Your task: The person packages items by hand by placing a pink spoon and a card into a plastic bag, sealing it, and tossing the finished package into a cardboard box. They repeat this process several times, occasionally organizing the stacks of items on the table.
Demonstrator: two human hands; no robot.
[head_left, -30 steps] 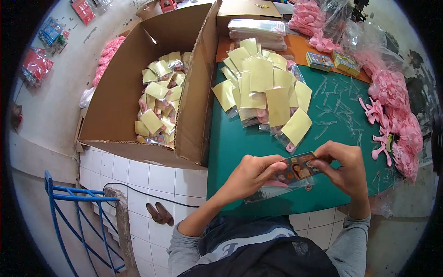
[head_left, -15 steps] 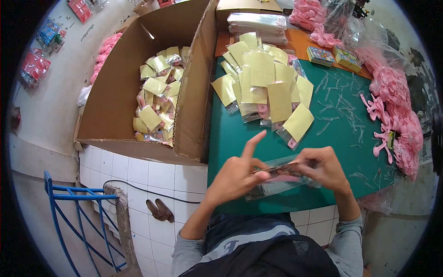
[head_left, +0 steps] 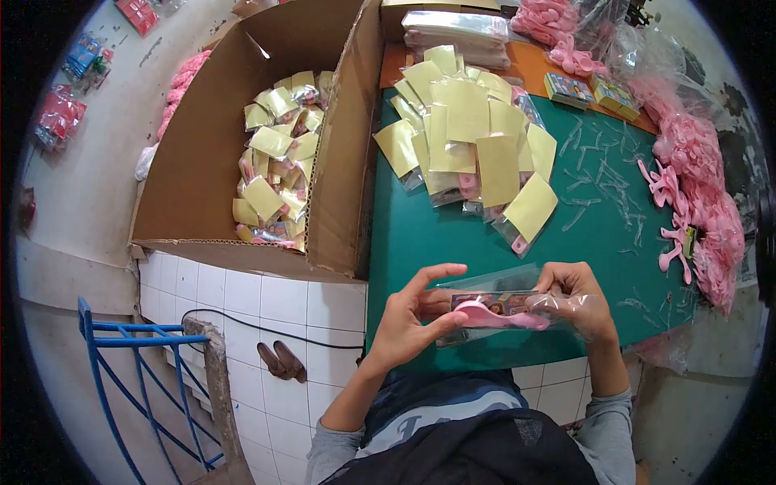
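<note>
A clear plastic bag (head_left: 505,284) is stretched between my two hands above the near part of the green table. In it lie a printed picture card (head_left: 508,303) and a pink, spoon-shaped plastic piece (head_left: 503,318). My left hand (head_left: 414,319) holds the bag's left end, thumb in front and fingers behind, with its index finger raised away. At the right end, my right hand (head_left: 575,301) pinches the plastic between thumb and fingers. Beyond the hands is a heap of packed bags with pale yellow backs (head_left: 465,113).
Left of the table (head_left: 453,246) a large cardboard box (head_left: 194,174) contains similar packs. Pink plastic pieces (head_left: 687,162) line the right edge, near scattered clear plastic strips (head_left: 606,186). Card stacks (head_left: 567,90) and a stack of clear bags (head_left: 457,36) are at the back.
The bag has turned from nearly edge-on to face me, showing the card and pink piece. My left index finger has lowered, and the left thumb now rests at the pink piece's end.
</note>
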